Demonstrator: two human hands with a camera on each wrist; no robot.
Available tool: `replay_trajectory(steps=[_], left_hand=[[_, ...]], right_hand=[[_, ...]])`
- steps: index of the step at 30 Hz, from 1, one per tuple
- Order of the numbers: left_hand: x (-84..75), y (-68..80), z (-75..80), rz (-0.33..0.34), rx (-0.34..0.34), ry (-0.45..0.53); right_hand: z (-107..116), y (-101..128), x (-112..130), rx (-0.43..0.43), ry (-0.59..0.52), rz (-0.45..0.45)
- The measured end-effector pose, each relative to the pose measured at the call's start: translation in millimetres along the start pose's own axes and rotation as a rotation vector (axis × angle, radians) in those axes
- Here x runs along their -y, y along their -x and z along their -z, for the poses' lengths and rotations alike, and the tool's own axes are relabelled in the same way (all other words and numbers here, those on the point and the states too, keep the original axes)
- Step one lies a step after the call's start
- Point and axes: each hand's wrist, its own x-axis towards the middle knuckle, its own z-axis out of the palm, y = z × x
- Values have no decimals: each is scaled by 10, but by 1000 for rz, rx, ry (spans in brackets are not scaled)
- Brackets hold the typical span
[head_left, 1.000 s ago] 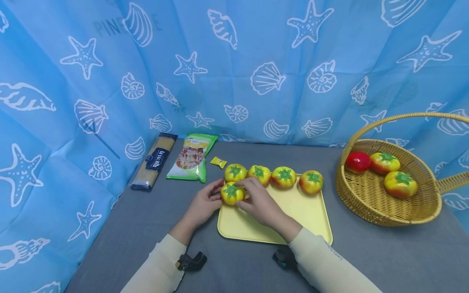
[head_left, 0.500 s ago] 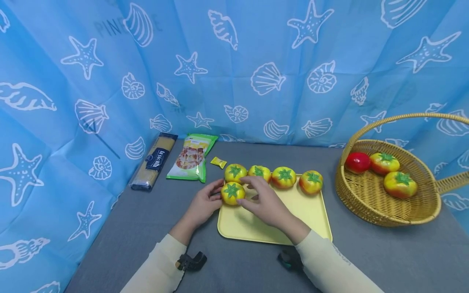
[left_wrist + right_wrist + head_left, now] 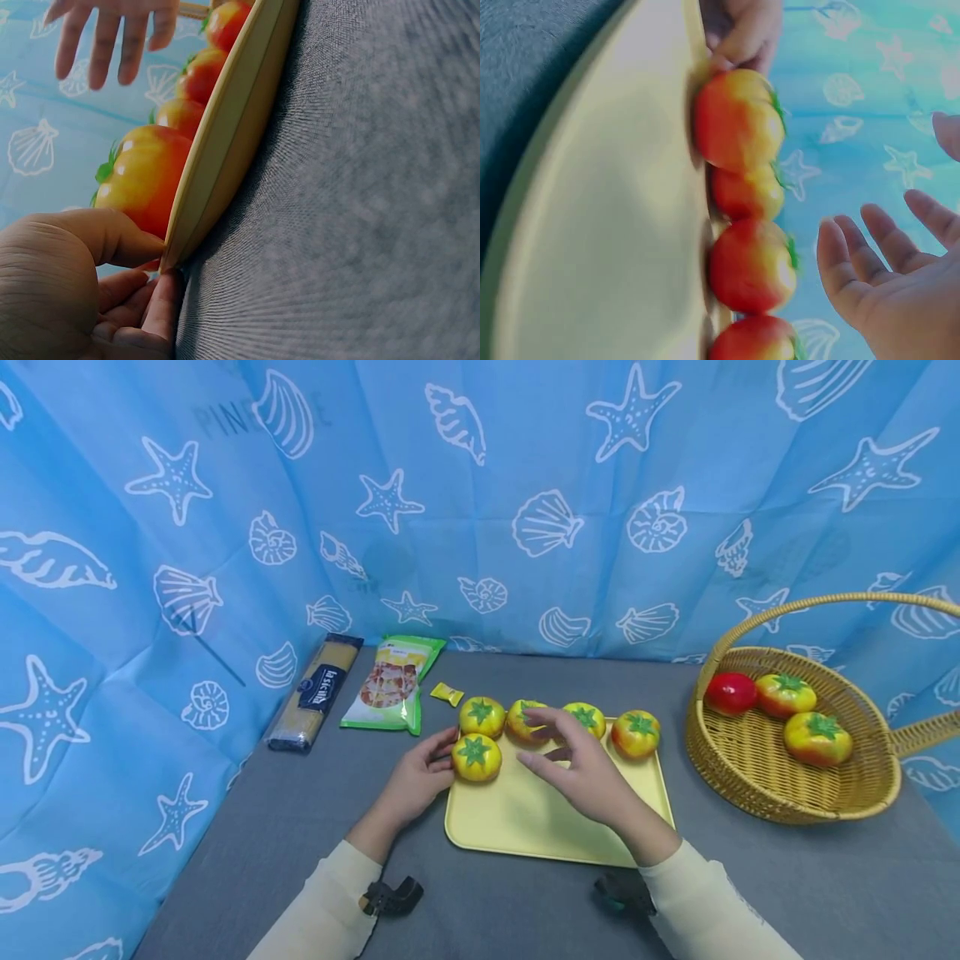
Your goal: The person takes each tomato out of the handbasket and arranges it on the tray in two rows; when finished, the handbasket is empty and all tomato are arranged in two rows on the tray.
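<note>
I see a blue curtain [image 3: 480,502] with shells and starfish behind a grey table [image 3: 750,877]. At the table's right stands a wicker basket [image 3: 795,793] holding a red tomato and two yellow-red ones. In the middle lies a yellow tray [image 3: 525,818] with four tomatoes along its far edge and a fifth, the near tomato [image 3: 476,757], at its left edge in front of them. My left hand [image 3: 416,781] grips the tray's left rim, thumb against the near tomato and fingers curled under the edge, as the left wrist view shows. My right hand [image 3: 581,764] hovers above the tray with fingers spread and relaxed, holding nothing, just in front of the row. Left of the tray lie a spaghetti pack [image 3: 315,691], a green snack bag [image 3: 392,681] and a small yellow candy [image 3: 447,693].
</note>
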Motion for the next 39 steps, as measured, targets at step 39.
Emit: replay_trajectory(steps=[39], left_hand=[[33, -9, -9, 2, -9, 18]], right_hand=[[1203, 480, 106, -276, -293, 189]])
